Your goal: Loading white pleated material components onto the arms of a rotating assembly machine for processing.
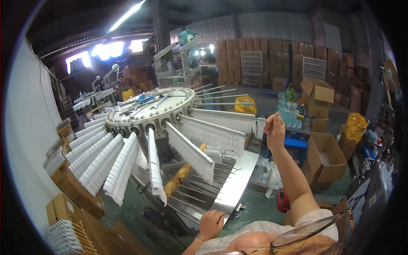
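A round metal turntable (157,106) stands before me, with rods sticking out all round its rim. Dense rows of thin white strips (123,170) hang from many of the rods. On the right, my right hand (275,129) is raised with its fingers pinched at the outer end of a rod; a few strips (260,129) hang just beside the fingertips. My left hand (211,224) is low, curled at the near edge of a shiny metal tray (236,182); what it holds, if anything, is hidden. Bare rods (191,195) lie in rows below the turntable.
Wrenches and a blue tool (146,98) lie on the turntable. An open cardboard box (325,159) and a blue stool (293,146) stand to the right. Bundled white strips (63,238) fill a carton at lower left. A person (209,74) stands beyond the machine; stacked cartons (276,55) line the back.
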{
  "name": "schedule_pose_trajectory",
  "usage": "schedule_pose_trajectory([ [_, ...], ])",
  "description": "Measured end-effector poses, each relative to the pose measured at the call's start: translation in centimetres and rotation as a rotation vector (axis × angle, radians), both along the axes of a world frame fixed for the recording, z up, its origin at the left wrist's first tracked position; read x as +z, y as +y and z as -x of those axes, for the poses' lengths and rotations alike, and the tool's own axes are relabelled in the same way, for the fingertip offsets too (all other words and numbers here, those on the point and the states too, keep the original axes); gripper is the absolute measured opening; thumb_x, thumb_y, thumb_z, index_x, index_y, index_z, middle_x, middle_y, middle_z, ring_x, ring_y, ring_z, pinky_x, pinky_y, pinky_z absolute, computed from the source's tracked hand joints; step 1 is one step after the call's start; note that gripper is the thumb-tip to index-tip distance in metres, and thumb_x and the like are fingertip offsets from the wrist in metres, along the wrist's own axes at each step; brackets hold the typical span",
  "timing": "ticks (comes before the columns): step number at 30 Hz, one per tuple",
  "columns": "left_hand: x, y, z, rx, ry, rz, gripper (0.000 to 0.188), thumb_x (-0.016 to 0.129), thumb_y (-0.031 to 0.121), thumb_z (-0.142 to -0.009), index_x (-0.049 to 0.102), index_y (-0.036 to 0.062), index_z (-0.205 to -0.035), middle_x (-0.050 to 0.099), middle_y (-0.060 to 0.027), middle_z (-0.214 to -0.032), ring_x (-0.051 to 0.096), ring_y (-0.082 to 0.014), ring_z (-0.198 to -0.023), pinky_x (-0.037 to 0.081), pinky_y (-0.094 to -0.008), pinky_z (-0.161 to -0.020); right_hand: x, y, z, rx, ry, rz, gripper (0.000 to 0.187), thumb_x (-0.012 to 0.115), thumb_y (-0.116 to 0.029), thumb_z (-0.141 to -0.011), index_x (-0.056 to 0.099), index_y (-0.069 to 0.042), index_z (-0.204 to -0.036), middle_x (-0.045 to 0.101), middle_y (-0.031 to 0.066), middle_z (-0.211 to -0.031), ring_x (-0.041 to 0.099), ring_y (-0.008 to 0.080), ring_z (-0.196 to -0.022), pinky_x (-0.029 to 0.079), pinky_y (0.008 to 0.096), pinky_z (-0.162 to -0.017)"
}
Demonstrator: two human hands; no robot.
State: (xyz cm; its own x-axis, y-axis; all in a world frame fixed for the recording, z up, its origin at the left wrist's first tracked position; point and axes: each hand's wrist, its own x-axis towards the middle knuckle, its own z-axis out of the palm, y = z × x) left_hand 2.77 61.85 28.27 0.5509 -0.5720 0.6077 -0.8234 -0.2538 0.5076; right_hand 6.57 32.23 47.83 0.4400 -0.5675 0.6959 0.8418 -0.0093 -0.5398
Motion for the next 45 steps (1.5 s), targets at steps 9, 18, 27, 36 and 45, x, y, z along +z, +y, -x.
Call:
schedule_pose_trajectory([
  [9, 0.0, 0.0, -0.1, 0.02, -0.013, 0.002, 0.007, 0.055, 0.01, -0.07, 0.06, 0.0072, -0.074, 0.056, -0.0077, -0.069, 0.054, -0.0267, -0.065, 0.041, -0.036, -0.059, 0.6, -0.3, 1.4, 0.032, -0.048, -0.094, 0.038, 0.045, -0.04, -0.086, 0.047, -0.008, -0.065, 0.039, -0.0009, -0.053, 0.04, 0.0079, -0.045, 0.029, 0.0192, -0.041],
  [18, 1.1, 0.1, 0.3, -0.032, 0.136, -0.042, 0.01, 0.055, 0.01, -0.069, 0.06, 0.0064, -0.076, 0.055, -0.0093, -0.071, 0.053, -0.027, -0.067, 0.043, -0.0359, -0.061, -1.0, -8.7, 11.7, -0.217, -0.108, -0.266, 0.036, 0.042, -0.037, -0.088, 0.047, -0.012, -0.062, 0.037, -0.004, -0.051, 0.032, 0.0049, -0.041, 0.024, 0.0181, -0.036],
  [27, 12.0, -6.2, 1.2, 0.019, -0.5, -0.049, 0.041, 0.057, 0.008, -0.068, 0.049, 0.0082, -0.107, 0.053, -0.0099, -0.088, 0.05, -0.0273, -0.086, 0.039, -0.037, -0.075, -12.0, -2.7, 9.7, -0.156, 0.077, -0.232, 0.037, 0.04, -0.037, -0.087, 0.04, -0.013, -0.06, 0.039, -0.0016, -0.053, 0.036, 0.0078, -0.044, 0.03, 0.0217, -0.041],
  [36, 8.8, -5.5, -0.1, 0.005, 0.175, 0.121, 0.032, 0.047, 0.005, -0.076, 0.047, 0.0048, -0.108, 0.056, -0.015, -0.074, 0.054, -0.0312, -0.067, 0.042, -0.0376, -0.061, -2.4, 0.6, 1.7, 0.128, 0.33, 0.094, 0.027, 0.053, -0.022, -0.083, 0.057, 0.001, -0.097, 0.051, 0.0007, -0.061, 0.044, 0.0064, -0.052, 0.033, 0.0186, -0.046],
  [45, 7.6, -6.0, 0.6, 0.0, 0.183, 0.168, 0.032, 0.05, 0.002, -0.074, 0.048, 0.0035, -0.106, 0.054, -0.0136, -0.068, 0.052, -0.0288, -0.059, 0.041, -0.0342, -0.055, -1.1, 1.6, -0.1, -0.114, 0.388, 0.301, 0.012, 0.062, -0.012, -0.076, 0.06, 0.0, -0.079, 0.054, -0.0037, -0.061, 0.042, 0.0005, -0.051, 0.031, 0.0151, -0.044],
])
